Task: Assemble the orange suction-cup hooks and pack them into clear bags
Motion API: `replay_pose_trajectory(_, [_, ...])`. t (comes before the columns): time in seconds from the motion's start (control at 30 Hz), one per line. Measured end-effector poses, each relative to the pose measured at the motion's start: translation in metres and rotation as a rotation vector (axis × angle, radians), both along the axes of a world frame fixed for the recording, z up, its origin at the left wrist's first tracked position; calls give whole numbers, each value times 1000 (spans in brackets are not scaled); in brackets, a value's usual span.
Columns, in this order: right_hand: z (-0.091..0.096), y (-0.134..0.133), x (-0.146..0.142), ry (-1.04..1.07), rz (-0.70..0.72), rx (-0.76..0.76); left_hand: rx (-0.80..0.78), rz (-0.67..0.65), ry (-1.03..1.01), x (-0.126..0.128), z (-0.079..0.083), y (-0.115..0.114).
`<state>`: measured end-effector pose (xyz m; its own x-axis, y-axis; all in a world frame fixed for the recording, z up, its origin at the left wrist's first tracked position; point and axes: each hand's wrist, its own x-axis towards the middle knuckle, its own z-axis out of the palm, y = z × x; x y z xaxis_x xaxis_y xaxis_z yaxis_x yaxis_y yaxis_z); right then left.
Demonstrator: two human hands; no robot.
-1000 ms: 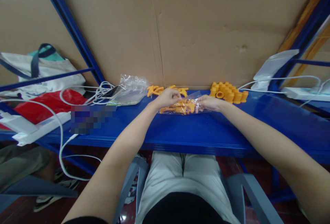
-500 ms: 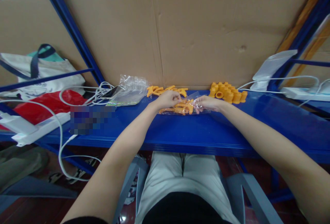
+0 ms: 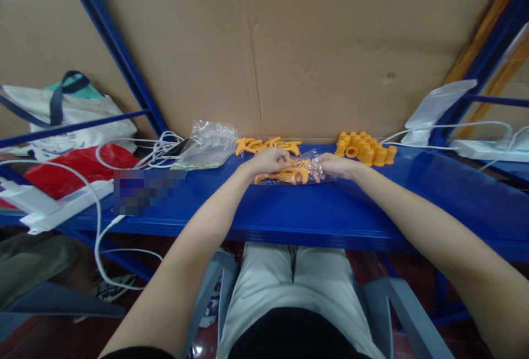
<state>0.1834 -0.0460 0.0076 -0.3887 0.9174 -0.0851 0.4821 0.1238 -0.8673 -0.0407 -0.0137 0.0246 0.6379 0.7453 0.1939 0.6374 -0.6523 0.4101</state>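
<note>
A clear plastic bag (image 3: 311, 155) with orange plastic pieces (image 3: 289, 175) in it lies on the blue table (image 3: 314, 210). My right hand (image 3: 334, 166) is closed on the bag's right end. Over the bag's left part, my left hand (image 3: 273, 161) is closed in a pinch; what its fingers hold, if anything, is hidden. Loose orange branching pieces (image 3: 285, 144) lie just behind my left hand. To the right, beyond my right hand, stands a cluster of orange cup-shaped parts (image 3: 366, 148).
Flat clear bags (image 3: 209, 147) lie left of the orange pieces, near tangled white cables (image 3: 167, 144). A white power strip (image 3: 70, 205) and a red bag (image 3: 82, 169) are at the left. Cardboard (image 3: 297, 50) walls off the back. Another person's leg (image 3: 37, 260) shows at lower left.
My hands stay almost in place, with the bag and its orange pieces shifting very slightly. At lower left, the other person's foot has moved.
</note>
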Motion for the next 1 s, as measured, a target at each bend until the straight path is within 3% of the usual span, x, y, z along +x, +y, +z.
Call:
replay_pose_trajectory(0.4, [29, -7, 23, 140, 6, -129, -14, -10, -19, 1, -4, 2])
replay_pose_trajectory(0.6, [25, -8, 18, -20, 47, 46, 74, 27, 7, 0, -3, 1])
replay_pose_trajectory(0.77, [26, -1, 32, -81, -63, 177, 242, 162, 29, -8, 1, 5])
replay_pose_trajectory(1.0, [16, 18, 42, -255, -300, 446, 90, 97, -53, -5, 3, 0])
